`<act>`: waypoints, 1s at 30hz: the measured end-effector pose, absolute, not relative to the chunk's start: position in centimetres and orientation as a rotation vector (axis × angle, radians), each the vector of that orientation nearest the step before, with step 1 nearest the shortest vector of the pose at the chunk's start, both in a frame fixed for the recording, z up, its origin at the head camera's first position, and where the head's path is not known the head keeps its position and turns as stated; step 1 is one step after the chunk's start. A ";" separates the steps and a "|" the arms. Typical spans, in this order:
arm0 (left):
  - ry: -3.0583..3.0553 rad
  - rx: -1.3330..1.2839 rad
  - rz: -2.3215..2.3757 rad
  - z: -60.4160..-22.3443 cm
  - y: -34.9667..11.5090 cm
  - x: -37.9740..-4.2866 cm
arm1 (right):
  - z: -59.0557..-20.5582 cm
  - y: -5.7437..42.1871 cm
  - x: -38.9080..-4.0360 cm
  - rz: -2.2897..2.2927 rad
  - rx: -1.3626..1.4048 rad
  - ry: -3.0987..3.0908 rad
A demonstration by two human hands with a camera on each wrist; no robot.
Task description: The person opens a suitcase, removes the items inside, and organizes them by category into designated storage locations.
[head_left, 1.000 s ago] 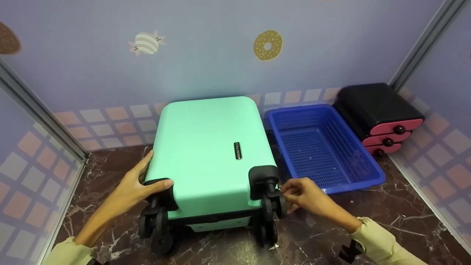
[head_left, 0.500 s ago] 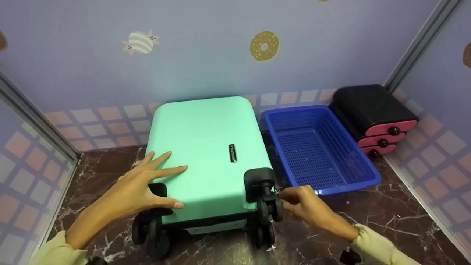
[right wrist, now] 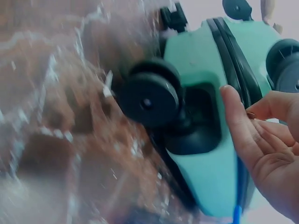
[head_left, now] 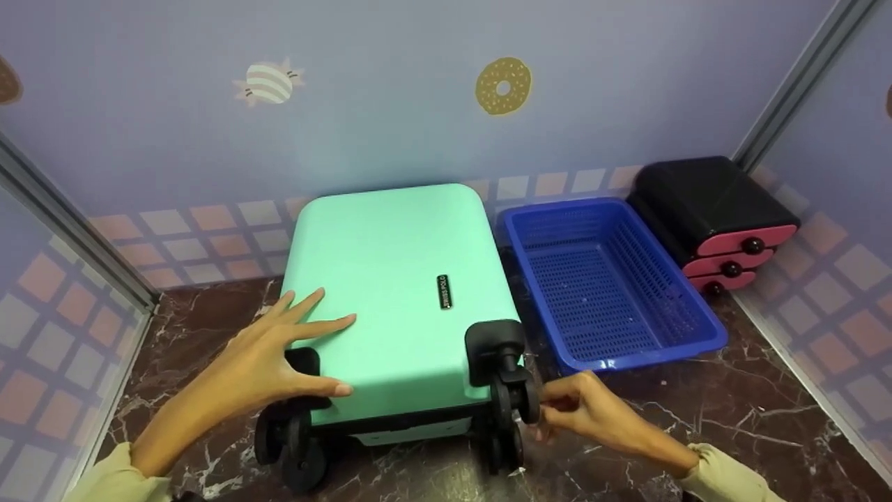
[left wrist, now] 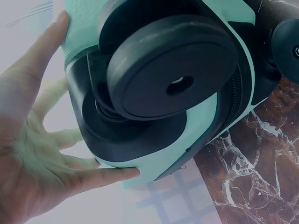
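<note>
A mint-green hard-shell suitcase (head_left: 390,265) lies flat on the floor, its black wheels (head_left: 512,397) toward me. My left hand (head_left: 261,355) rests with spread fingers on the lid's near left corner, around the black wheel mount (left wrist: 126,126). At the near right corner, low beside the wheels, is my right hand (head_left: 592,415). Its thumb and finger pinch a small zipper pull (right wrist: 251,115) at the black zipper seam (right wrist: 233,60). The pull is mostly hidden by the fingers.
A blue perforated plastic basket (head_left: 655,357) stands right of the suitcase. Beyond it, in the corner, sits a black box with pink drawers (head_left: 718,202). Patterned lilac walls (head_left: 390,90) close in the back and both sides of the dark marbled floor (head_left: 697,418).
My left hand has moved from the suitcase's left edge up onto the lid. My right hand has travelled along the right side toward me, down around the near corner.
</note>
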State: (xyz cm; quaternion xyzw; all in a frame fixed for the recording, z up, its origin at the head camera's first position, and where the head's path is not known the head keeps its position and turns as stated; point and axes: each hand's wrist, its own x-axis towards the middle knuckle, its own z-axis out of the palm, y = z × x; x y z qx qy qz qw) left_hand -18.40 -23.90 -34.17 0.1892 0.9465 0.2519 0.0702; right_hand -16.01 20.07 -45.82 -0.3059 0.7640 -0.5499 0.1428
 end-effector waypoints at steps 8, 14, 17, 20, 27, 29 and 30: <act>2.859 0.581 0.726 -34.0 -23.6 -18.6 | -47.1 18.2 -14.2 -1.811 -0.751 1.900; 2.865 0.568 0.764 -34.2 -23.8 -18.4 | -48.0 16.6 -13.5 -1.906 -0.776 1.788; 2.865 0.561 0.755 -34.1 -23.7 -18.4 | -48.4 14.9 -13.2 -1.933 -0.724 1.727; 2.871 0.549 0.753 -34.2 -23.8 -18.3 | -49.0 13.1 -12.6 -2.009 -0.638 1.645; 2.885 0.515 0.750 -34.2 -23.9 -18.2 | -49.8 11.0 -11.5 -2.169 -0.554 1.599; 2.883 0.509 0.746 -34.1 -23.8 -18.2 | -49.8 10.7 -11.4 -2.187 -0.546 1.591; 2.880 0.505 0.746 -34.1 -23.8 -18.2 | -49.8 10.6 -11.4 -2.192 -0.545 1.592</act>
